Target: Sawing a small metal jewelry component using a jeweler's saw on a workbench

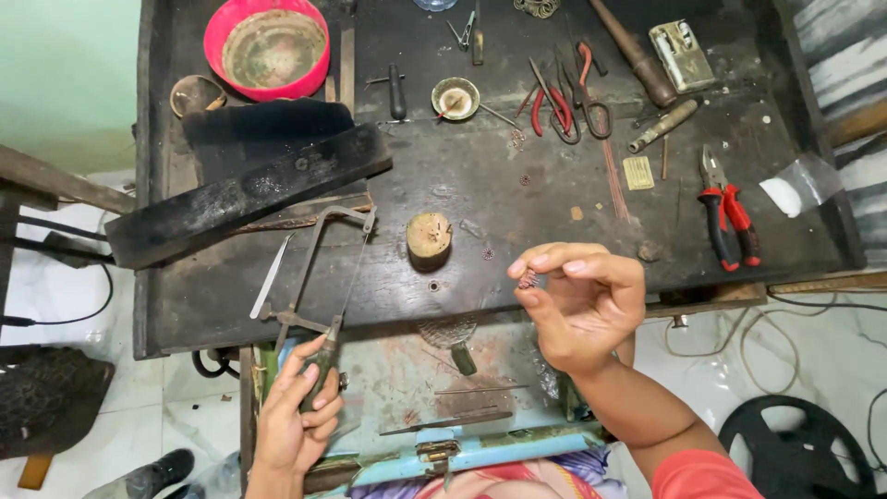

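Dark, scarred wooden workbench [517, 185] fills the upper frame; pale blue drawer tray [416, 388] sits pulled out at its 6 o'clock edge.

Pink plastic bowl [266, 46] at the bench's 11 o'clock. Red-handled pliers [730, 217] at 3 o'clock. Red-handled scissors [564, 102] near 1 o'clock. Short round wooden peg [429, 236] near bench centre.

Metal-framed jeweller's saw [319, 277]: frame lies across the bench's front edge. Left hand [296, 416] is wrapped closed around its dark handle at 7 o'clock.

Right hand [582, 305], at 5 o'clock of the peg, is raised above the bench edge. Thumb and forefinger pinch a small coiled copper-coloured wire piece [528, 277]; other fingers loosely curled.

Judgement: step in hand is inspecting or orienting the coil, saw at the ready. Next move calls for seating the coil against a firm support and bringing the blade square onto it.
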